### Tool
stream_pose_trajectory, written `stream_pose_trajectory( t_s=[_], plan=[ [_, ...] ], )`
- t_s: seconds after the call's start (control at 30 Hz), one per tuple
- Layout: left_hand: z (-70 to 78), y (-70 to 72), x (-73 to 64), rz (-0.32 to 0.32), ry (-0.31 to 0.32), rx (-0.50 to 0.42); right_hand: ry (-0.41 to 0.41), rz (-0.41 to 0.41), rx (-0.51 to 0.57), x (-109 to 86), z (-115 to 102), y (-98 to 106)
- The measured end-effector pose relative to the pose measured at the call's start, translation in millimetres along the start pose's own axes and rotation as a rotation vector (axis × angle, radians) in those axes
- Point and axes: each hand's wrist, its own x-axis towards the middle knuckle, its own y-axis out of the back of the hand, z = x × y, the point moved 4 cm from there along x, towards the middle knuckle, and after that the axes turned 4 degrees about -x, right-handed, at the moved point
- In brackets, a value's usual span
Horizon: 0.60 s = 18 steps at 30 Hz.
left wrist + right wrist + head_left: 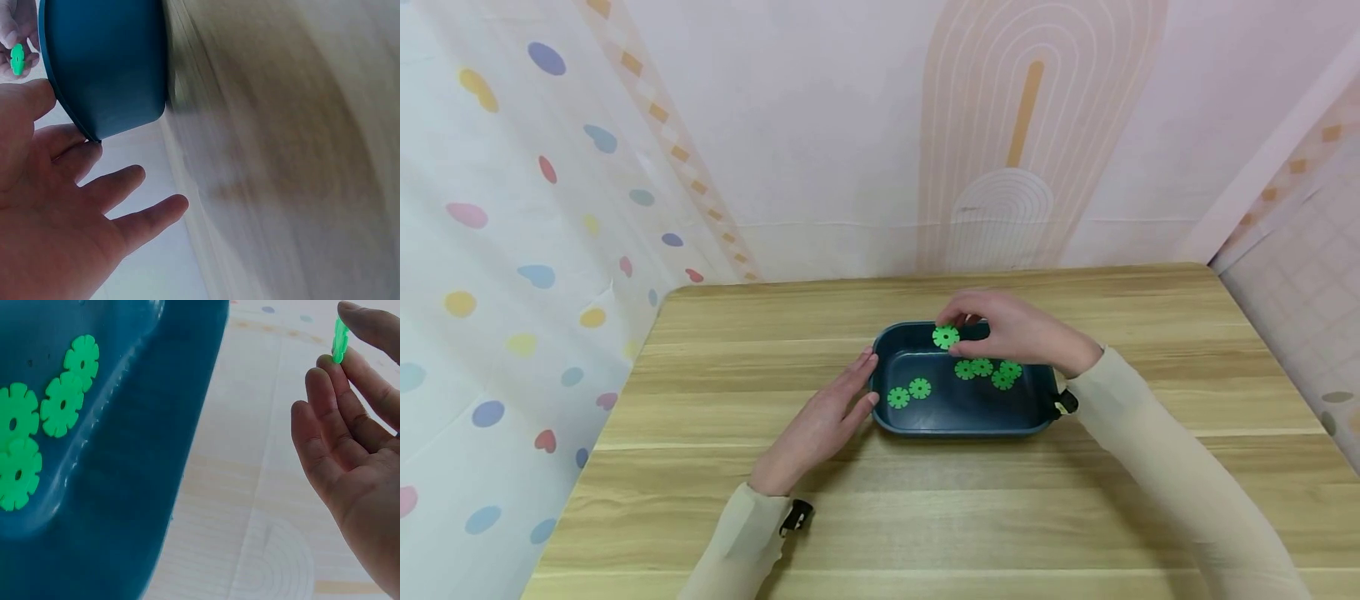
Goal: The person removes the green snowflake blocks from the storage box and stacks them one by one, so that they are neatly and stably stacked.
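A dark blue tray (955,432) rests on the wooden table, with several green notched discs (920,388) lying flat inside it. My right hand (1018,329) is above the tray's far side and pinches one green snowflake disc (946,337) between thumb and finger. In the right wrist view that disc (340,340) appears edge-on at the fingertips. At the tray's left end, my left hand (820,429) touches the rim with its fingers extended. The left wrist view has the thumb and some fingers against the tray edge, the other fingers spread apart.
The wooden table (715,400) extends around the tray on all sides. Behind it hangs a pale patterned cloth (820,150), and a dotted cloth (512,317) hangs along the left. A small black clip-like item (796,517) is at the left sleeve cuff.
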Motion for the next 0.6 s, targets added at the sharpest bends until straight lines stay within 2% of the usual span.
stream_pose_trajectory(
  t_s=[0.6],
  plan=[
    [-0.5,-1.7,-0.6,0.006,0.003,0.0,-0.015,0.137,-0.004,-38.3,9.7,16.0]
  ],
)
